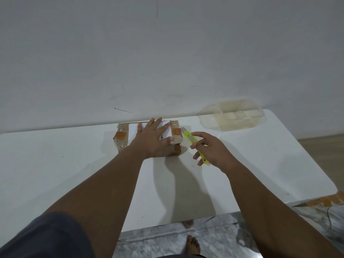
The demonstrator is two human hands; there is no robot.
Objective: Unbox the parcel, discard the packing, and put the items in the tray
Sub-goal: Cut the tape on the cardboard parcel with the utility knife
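Observation:
A small cardboard parcel (122, 135) with a white label and orange and clear tape lies near the back edge of the white table (74, 164). My left hand (154, 138) lies flat on top of it, fingers straight and spread. My right hand (208, 148) grips a yellow-green utility knife (189, 137) just right of the parcel; the blade end points at the parcel's right, taped end. A clear plastic tray (234, 116) stands at the table's back right corner.
A white wall rises directly behind the table. Crumpled packing with orange tape (327, 202) lies on the floor past the table's right front corner. A bare foot (192, 245) stands on the marbled floor below the front edge.

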